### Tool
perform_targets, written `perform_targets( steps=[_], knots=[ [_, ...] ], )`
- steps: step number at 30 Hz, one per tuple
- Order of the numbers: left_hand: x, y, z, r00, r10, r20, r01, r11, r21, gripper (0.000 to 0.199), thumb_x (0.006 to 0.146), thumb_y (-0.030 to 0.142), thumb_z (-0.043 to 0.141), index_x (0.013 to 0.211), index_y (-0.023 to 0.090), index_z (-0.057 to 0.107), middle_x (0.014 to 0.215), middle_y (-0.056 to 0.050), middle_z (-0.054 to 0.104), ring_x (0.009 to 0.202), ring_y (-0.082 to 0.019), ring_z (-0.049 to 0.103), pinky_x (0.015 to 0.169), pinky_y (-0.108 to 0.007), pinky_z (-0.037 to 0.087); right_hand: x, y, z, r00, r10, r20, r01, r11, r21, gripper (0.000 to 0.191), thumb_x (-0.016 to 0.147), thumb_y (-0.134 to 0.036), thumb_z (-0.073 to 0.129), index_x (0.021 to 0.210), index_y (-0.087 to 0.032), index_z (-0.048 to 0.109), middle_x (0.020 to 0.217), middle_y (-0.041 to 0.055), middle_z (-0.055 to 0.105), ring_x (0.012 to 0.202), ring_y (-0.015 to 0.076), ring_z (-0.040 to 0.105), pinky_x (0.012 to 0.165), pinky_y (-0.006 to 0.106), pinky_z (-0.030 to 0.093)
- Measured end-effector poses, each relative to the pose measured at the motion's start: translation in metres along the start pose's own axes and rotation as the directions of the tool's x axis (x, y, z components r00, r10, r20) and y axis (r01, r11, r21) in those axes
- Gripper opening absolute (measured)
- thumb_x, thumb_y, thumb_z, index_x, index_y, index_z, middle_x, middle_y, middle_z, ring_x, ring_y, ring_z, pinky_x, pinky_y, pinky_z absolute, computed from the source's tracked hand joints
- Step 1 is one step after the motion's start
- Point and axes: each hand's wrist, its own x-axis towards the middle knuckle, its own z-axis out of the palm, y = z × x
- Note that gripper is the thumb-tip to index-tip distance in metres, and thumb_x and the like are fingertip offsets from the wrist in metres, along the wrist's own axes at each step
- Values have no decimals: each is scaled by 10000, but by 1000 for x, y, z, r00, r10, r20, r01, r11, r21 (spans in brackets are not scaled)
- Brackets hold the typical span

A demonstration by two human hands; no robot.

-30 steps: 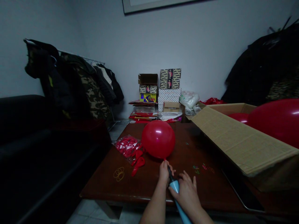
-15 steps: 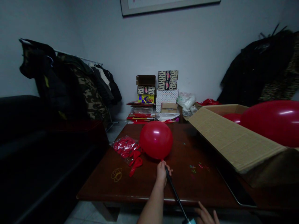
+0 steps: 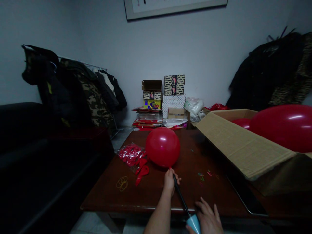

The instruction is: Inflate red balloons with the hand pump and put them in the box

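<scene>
My left hand (image 3: 169, 182) is closed in a pinch on the neck of a red balloon (image 3: 162, 147), holding it to the tip of a hand pump (image 3: 181, 198) with a black shaft and a pale blue barrel. My right hand (image 3: 207, 217) is at the barrel with its fingers spread, at the bottom edge of the view; I cannot tell how firm its hold is. The one inflated balloon sits round and taut above the dark wood counter (image 3: 109, 198), just ahead of my left hand.

Beside it on the counter lie a small loop of yellow rubber bands (image 3: 122, 184), whose number I cannot count, two loose uninflated red balloons (image 3: 142, 172), and a clear plastic bag of more red balloons (image 3: 130, 155). Tiny coloured bands (image 3: 207, 175) are scattered to the right. An open cardboard box (image 3: 234, 143) on the right holds two inflated red balloons (image 3: 280, 128).

Beyond, two stacks of printed boxes (image 3: 168, 94) stand against the wall, with red paper packets (image 3: 146, 123) and a white plastic bag (image 3: 193, 105) nearby; their labels are too small to read. A black sofa (image 3: 36, 162) runs along the left, below camouflage and dark coats on a rack (image 3: 95, 100). A framed picture (image 3: 175, 6) hangs above.
</scene>
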Motion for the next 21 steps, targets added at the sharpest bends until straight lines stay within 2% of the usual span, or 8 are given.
perform_targets(
  steps=[2, 5, 10, 16, 21],
  knots=[
    [1, -1, 0, 1000, -8, -7, 8, 1000, -4, 430, 683, 616, 520, 682, 216, 362, 380, 96, 461, 266, -78, 392, 511, -289, 442, 15, -11, -12, 999, 13, -36, -13, 1000, 14, 452, 714, -540, 516, 972, -197, 657, 1281, 110, 506, 1293, 335, 290, 1051, 595, 42],
    [3, -2, -1, 1000, -10, -8, 9, 1000, -9, 434, 678, 620, 523, 681, 216, 362, 376, 96, 461, 263, -77, 388, 493, -279, 434, 41, -27, -21, 994, 30, -107, -28, 999, 17, 421, 742, -505, 483, 939, -179, 660, 1247, 116, 525, 1289, 310, 297, 1067, 547, 18],
    [5, 0, -2, 1000, -3, -25, 2, 1000, -23, 445, 671, 629, 527, 674, 216, 359, 372, 94, 459, 260, -75, 386, 466, -260, 415, 72, -39, -20, 987, 40, -153, -33, 998, 52, 437, 707, -458, 520, 1027, -180, 631, 1212, 108, 544, 1276, 313, 305, 1062, 548, 37],
    [3, 0, 1, 999, 14, -40, -13, 1000, 12, 425, 705, 618, 494, 666, 218, 355, 363, 97, 441, 251, -75, 379, 452, -256, 405, 71, -36, -11, 986, 63, -156, -56, 997, 47, 469, 692, -469, 530, 1019, -145, 623, 1179, 120, 561, 1265, 321, 318, 1057, 565, 46],
    [3, -4, -1, 998, 16, -54, -15, 1000, 18, 401, 702, 589, 507, 667, 219, 356, 362, 98, 444, 244, -78, 377, 453, -264, 411, 51, -29, -6, 988, 39, -152, -40, 999, -3, 478, 711, -460, 522, 1028, -116, 619, 1182, 148, 561, 1265, 320, 330, 1071, 545, 59]
  ],
)
